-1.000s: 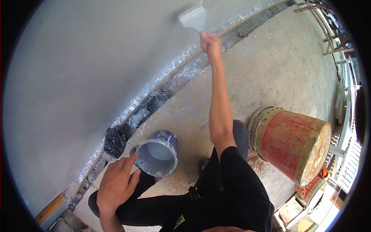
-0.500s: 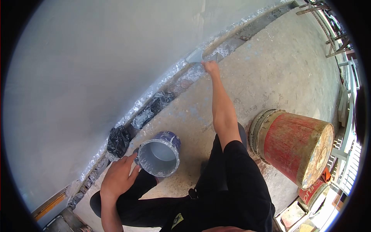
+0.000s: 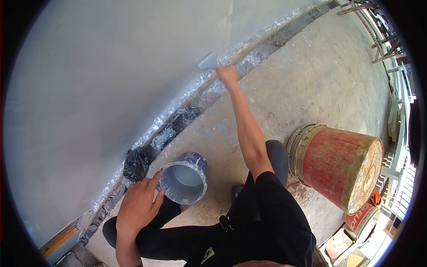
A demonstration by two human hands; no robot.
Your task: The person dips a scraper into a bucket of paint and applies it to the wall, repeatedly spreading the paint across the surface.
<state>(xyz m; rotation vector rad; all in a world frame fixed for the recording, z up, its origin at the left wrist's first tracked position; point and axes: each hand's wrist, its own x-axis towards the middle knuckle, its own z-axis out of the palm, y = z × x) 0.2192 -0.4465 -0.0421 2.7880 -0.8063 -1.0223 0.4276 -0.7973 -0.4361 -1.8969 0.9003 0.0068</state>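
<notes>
My right hand (image 3: pixel 227 75) is closed on a flat, pale scraper (image 3: pixel 208 61), whose blade lies against the smooth grey wall (image 3: pixel 111 66) just above its rough white lower edge. Down at the lower left, my left hand (image 3: pixel 140 202) is at the rim of a small blue bucket (image 3: pixel 194 161) with grey material inside. The thumb and fingers of that hand are apart, with the fingertips by the rim, and a dark shape shows beside them. The bucket is tilted toward me.
A gutter (image 3: pixel 262 54) runs along the wall's foot, with black plastic (image 3: pixel 137 163) in it. A large red bucket (image 3: pixel 340 162) lies on its side at the right, near a smaller red one (image 3: pixel 361 218). Rusty steel bars (image 3: pixel 367 22) stand at the upper right.
My right hand and the scraper have moved left and slightly up, from the wall's lower edge onto its smooth face. My left hand has hardly moved.
</notes>
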